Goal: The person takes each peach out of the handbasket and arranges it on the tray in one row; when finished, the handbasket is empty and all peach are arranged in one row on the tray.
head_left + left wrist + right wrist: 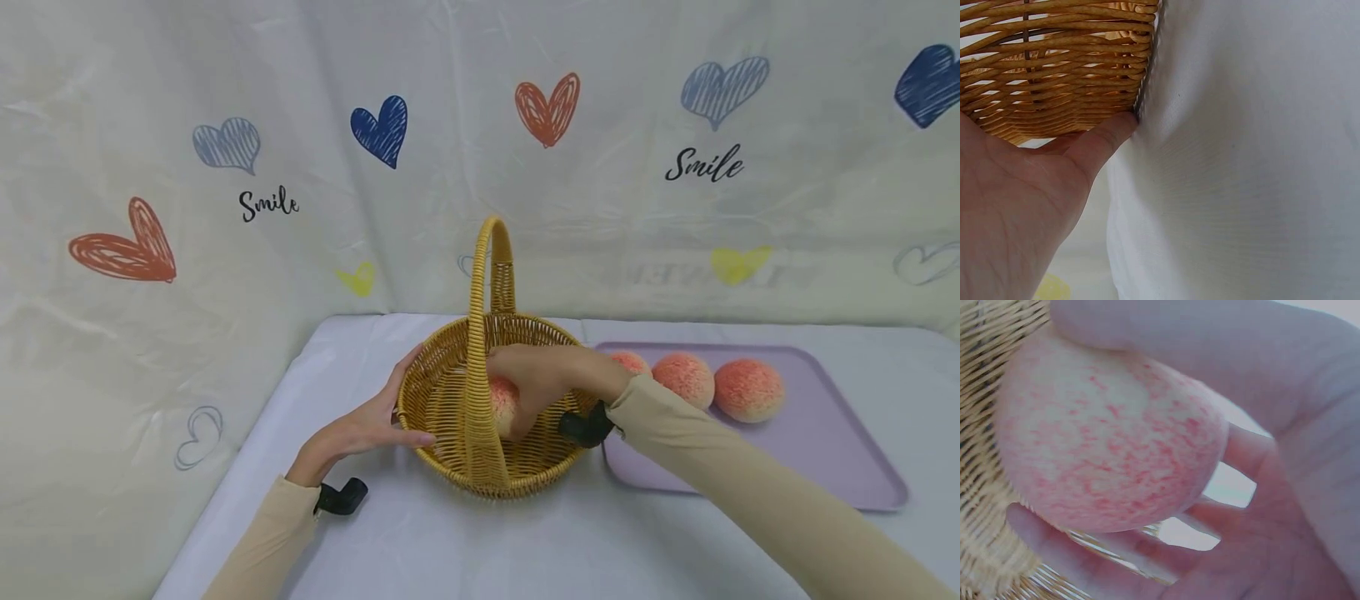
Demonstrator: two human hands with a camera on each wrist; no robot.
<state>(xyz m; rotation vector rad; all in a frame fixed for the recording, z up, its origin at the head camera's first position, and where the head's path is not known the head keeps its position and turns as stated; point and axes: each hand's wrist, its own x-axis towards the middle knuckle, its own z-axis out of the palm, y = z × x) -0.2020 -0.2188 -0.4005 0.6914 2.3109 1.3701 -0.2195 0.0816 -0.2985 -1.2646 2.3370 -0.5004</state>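
Observation:
A round woven wicker basket (pixel 450 417) with a tall arched handle stands on the white cloth. My left hand (pixel 375 423) holds its left side, fingers along the outer wall and thumb across the rim. In the left wrist view, a fingertip (pixel 1124 124) presses near the bottom edge of the weave (pixel 1066 81). Inside the basket, my right hand (pixel 536 379) grips a pink-and-cream peach (pixel 502 404), partly hidden behind the handle. Thumb and spread fingers wrap the peach (pixel 1110 437) in the right wrist view, with the woven wall (pixel 979 425) close beside it.
A lilac tray (pixel 825 458) lies right of the basket, partly under my right forearm. Along its far side sit a peach (pixel 748 390), another peach (pixel 682 379) and a third peach (pixel 628 361), partly covered by the arm. A heart-printed white curtain (pixel 450 167) hangs behind.

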